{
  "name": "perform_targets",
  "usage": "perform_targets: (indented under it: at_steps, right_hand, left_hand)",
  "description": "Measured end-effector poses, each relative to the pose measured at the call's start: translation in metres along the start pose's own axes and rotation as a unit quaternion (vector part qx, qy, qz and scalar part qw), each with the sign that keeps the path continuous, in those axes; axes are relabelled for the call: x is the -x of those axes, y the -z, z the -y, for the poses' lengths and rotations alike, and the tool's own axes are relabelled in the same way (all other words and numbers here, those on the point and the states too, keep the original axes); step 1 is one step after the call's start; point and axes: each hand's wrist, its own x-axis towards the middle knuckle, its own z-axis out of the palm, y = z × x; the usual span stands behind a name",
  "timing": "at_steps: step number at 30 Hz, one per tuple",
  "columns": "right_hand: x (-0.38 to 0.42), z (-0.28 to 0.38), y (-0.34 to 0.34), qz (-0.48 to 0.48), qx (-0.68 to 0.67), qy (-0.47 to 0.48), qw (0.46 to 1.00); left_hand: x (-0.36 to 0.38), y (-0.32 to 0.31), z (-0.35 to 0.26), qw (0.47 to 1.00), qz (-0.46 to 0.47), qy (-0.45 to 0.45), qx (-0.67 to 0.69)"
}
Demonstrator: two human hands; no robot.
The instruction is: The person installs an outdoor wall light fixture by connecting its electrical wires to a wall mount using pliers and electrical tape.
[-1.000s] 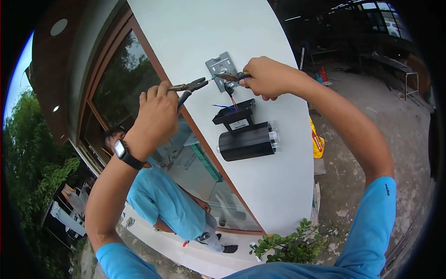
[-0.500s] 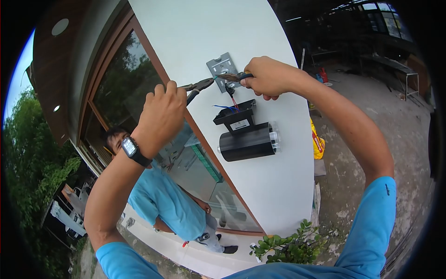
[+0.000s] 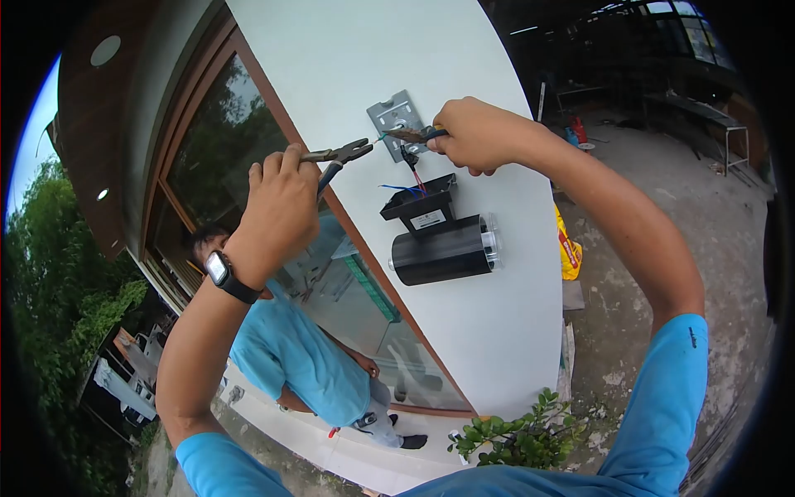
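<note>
My left hand (image 3: 281, 199) is closed round the handles of a pair of pliers (image 3: 352, 151), whose jaws stand slightly parted just left of a green wire (image 3: 381, 137). Closed on a second, rusty-jawed pair of pliers (image 3: 406, 134) is my right hand (image 3: 480, 137); those jaws are at the wire, in front of a grey metal mounting plate (image 3: 394, 108) on the wall. Below hangs a black cylindrical wall lamp (image 3: 443, 255) with its open black box (image 3: 418, 207). Red and blue wires run out of the box toward the plate.
A person in a blue shirt (image 3: 306, 348) stands at lower left by the brown-framed glass door (image 3: 248, 124). A leafy plant (image 3: 517, 435) is at the foot of the white wall (image 3: 497, 348). Right of the wall are a yellow bag (image 3: 568, 248) and a concrete floor (image 3: 646, 215).
My left hand and its pliers have drawn back a little to the left, away from the wire, and the jaws are now parted. My right hand stays nearly in place.
</note>
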Motion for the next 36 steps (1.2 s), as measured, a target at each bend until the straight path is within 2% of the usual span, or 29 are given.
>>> perform_targets:
  at_steps: [4,7,10,13,14,15,16,17,19,20,21,22,23,24,25,26,29,32,36]
  right_hand:
    - [-0.002,0.000,0.001,0.006,0.002,-0.006,1.000]
    - [-0.001,0.001,0.001,0.010,-0.016,-0.013,1.000]
    - [-0.002,-0.001,0.001,0.009,-0.005,-0.007,1.000]
    - [0.001,0.001,0.000,0.003,0.000,-0.006,1.000]
    - [0.000,-0.002,-0.002,-0.006,0.030,0.009,0.999]
    - [-0.003,-0.007,-0.005,-0.015,0.060,0.024,0.998]
    - [-0.004,-0.010,-0.007,-0.025,0.091,0.038,0.995]
    - [-0.005,-0.012,-0.004,-0.024,0.080,0.035,0.996]
    - [-0.002,-0.013,-0.006,-0.018,0.050,0.025,0.998]
    - [0.000,-0.012,-0.004,-0.011,0.045,0.017,0.999]
    - [0.002,-0.006,-0.002,-0.004,0.039,0.010,0.999]
    - [0.003,-0.002,0.001,0.003,0.034,0.003,0.999]
    - [0.002,-0.002,0.002,0.001,0.022,0.006,1.000]
    - [0.001,-0.003,0.002,0.002,0.009,0.006,1.000]
    - [0.002,-0.004,0.002,0.005,-0.002,0.004,1.000]
    - [0.002,-0.004,0.001,0.008,0.002,0.000,1.000]
    - [-0.001,0.001,0.004,0.011,0.009,-0.004,1.000]
    - [-0.003,0.001,0.005,0.020,0.004,-0.014,1.000]
    - [-0.003,0.001,0.005,0.024,0.002,-0.018,1.000]
  left_hand:
    - [-0.004,-0.011,-0.002,0.990,-0.073,-0.044,-0.115]
    - [-0.010,-0.010,-0.007,0.985,-0.085,-0.042,-0.145]
    - [-0.016,0.015,-0.020,0.994,0.084,0.032,-0.062]
    - [-0.013,0.005,-0.013,0.997,0.049,-0.004,-0.061]
    - [-0.017,0.007,-0.006,0.976,0.146,0.058,0.151]
    - [-0.027,0.014,0.003,0.898,0.235,0.116,0.354]
    - [-0.031,0.018,0.012,0.767,0.309,0.168,0.537]
    - [-0.030,0.003,0.028,0.590,0.321,0.196,0.714]
    - [-0.032,0.006,0.030,0.588,0.341,0.191,0.708]
    - [-0.033,0.011,0.027,0.714,0.337,0.173,0.588]
    - [-0.032,0.028,0.015,0.819,0.323,0.152,0.450]
    - [-0.028,0.037,0.008,0.898,0.298,0.126,0.297]
    - [-0.019,0.028,0.008,0.955,0.198,0.072,0.208]
    - [-0.005,0.010,0.010,0.988,0.095,0.014,0.117]
    - [0.001,0.004,0.006,0.999,-0.010,-0.044,0.027]
    - [0.003,0.004,0.002,1.000,0.022,-0.013,0.011]
    - [0.001,-0.002,-0.004,0.997,-0.035,-0.011,-0.067]
    - [-0.003,-0.005,-0.008,0.990,-0.050,-0.011,-0.133]
    - [-0.008,-0.007,-0.010,0.986,-0.062,-0.017,-0.156]
